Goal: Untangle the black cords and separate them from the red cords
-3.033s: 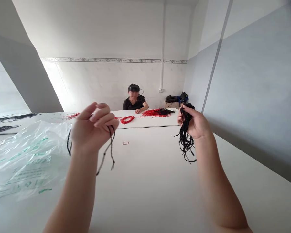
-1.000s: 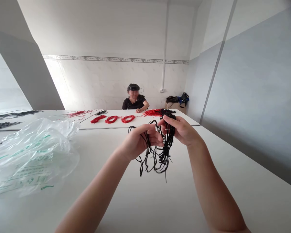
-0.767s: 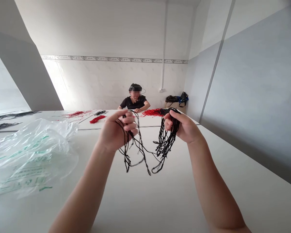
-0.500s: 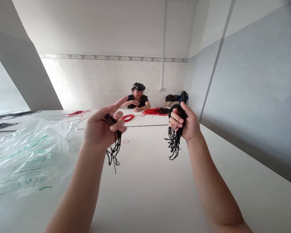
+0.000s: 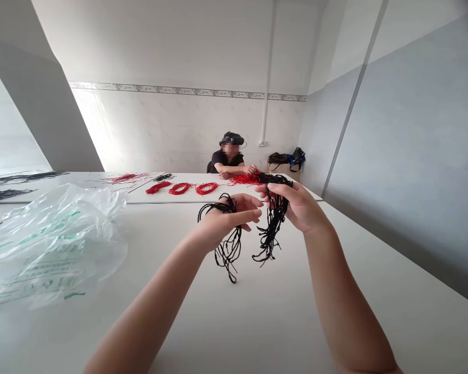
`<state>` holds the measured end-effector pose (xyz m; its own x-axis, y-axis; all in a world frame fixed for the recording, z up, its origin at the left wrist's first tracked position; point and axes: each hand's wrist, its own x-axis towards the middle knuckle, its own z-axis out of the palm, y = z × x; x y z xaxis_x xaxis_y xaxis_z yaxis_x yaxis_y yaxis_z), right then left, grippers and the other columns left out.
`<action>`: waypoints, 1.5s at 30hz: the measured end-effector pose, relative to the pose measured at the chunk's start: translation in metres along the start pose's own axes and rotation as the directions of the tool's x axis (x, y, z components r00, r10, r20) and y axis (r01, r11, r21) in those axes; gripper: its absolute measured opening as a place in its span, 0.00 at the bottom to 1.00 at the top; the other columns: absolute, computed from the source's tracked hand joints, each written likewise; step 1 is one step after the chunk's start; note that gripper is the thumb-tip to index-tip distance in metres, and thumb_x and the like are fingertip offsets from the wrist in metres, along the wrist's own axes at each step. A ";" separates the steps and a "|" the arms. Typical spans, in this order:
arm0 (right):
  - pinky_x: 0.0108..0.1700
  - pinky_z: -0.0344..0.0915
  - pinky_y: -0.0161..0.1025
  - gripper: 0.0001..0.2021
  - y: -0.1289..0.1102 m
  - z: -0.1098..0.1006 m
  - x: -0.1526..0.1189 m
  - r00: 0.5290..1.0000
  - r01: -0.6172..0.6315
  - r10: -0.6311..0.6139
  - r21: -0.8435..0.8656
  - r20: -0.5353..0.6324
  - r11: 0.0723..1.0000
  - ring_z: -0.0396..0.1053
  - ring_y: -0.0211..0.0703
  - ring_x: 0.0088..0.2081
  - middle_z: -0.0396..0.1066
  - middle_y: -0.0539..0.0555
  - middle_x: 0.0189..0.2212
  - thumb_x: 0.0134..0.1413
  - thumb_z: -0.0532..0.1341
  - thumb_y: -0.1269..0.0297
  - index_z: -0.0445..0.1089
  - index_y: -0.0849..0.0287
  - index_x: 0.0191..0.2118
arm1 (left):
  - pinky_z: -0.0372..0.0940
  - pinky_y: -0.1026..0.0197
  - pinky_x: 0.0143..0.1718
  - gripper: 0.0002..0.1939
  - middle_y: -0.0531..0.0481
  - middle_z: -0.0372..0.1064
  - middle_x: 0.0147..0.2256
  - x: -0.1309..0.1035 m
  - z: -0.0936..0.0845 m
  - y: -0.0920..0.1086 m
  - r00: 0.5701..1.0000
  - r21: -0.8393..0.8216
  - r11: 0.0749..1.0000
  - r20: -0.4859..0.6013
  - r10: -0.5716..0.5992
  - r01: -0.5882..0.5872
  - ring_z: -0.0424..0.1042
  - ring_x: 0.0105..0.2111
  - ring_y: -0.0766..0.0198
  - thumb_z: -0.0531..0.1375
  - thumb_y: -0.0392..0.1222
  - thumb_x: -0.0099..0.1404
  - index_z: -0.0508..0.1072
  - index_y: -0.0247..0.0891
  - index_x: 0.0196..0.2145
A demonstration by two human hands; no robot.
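Cords (image 5: pixel 273 221), thin, black and looped, hang from the clasping right hand (image 5: pixel 303 209) and loosely spread left hand (image 5: pixel 223 223).

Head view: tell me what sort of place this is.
Probably a small workroom or craft workshop: long white tables, bundles of red cord laid out on the far one, black cords held up above the near one, and a person seated across.

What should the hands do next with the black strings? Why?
Perhaps the left hand should pinch one strand from the black bundle the right hand grips: the left fingers are spread nearby, and other black cords hang from that hand.
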<state>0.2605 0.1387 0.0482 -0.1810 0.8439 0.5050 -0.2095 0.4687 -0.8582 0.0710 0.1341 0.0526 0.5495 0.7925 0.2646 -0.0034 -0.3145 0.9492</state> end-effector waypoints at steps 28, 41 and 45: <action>0.26 0.63 0.30 0.14 -0.010 -0.017 0.004 0.981 -0.044 0.110 0.372 -0.157 0.927 0.62 0.32 0.25 0.67 0.51 0.25 0.52 0.63 0.55 0.76 0.64 0.34 | 0.63 0.64 0.26 0.09 0.55 0.60 0.18 -0.002 -0.053 0.025 0.944 -0.792 0.561 -0.325 -0.053 -0.241 0.64 0.20 0.68 0.59 0.35 0.56 0.63 0.38 0.21; 0.24 0.55 0.32 0.05 -0.017 -0.078 -0.004 0.941 0.229 -0.102 0.386 -0.322 0.894 0.54 0.32 0.20 0.56 0.45 0.19 0.52 0.63 0.60 0.71 0.53 0.29 | 0.60 0.65 0.25 0.16 0.54 0.54 0.16 -0.022 -0.077 0.044 0.836 -0.791 0.384 -0.542 -0.081 -0.476 0.59 0.22 0.70 0.51 0.30 0.59 0.49 0.37 0.19; 0.23 0.53 0.35 0.11 -0.016 -0.083 -0.004 0.906 0.307 -0.234 0.167 -0.351 0.937 0.45 0.34 0.18 0.46 0.45 0.16 0.53 0.62 0.54 0.68 0.52 0.24 | 0.58 0.67 0.22 0.13 0.55 0.55 0.16 -0.019 -0.076 0.045 0.834 -0.795 0.389 -0.541 -0.106 -0.467 0.57 0.20 0.72 0.50 0.30 0.60 0.51 0.38 0.21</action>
<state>0.3444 0.1494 0.0526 0.2227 0.7469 0.6266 -0.4120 0.6546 -0.6339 -0.0037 0.1444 0.1034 0.0063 0.9771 0.2125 -0.9215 -0.0768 0.3806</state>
